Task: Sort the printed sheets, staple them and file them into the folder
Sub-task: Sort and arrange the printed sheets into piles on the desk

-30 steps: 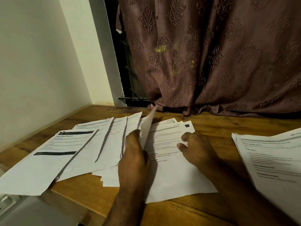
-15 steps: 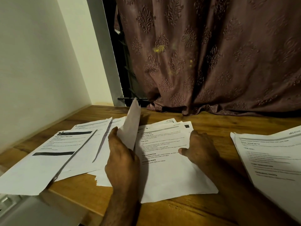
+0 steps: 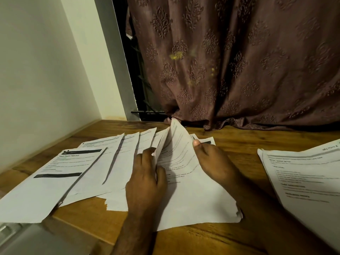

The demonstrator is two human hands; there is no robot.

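Wooden surface (image 3: 211, 238) below a patterned curtain (image 3: 239, 61) carries the printed sheets: a fanned row (image 3: 103, 162) at left, a separate stack (image 3: 303, 177) at right. Left hand (image 3: 147, 179) pinches a lifted sheet (image 3: 176, 155) by its edge; right hand (image 3: 211, 162) presses the pile beneath, thumb up. That curled page could crease or drag neighbours out of order. Print is too blurred to read; no folder or stapler shows.
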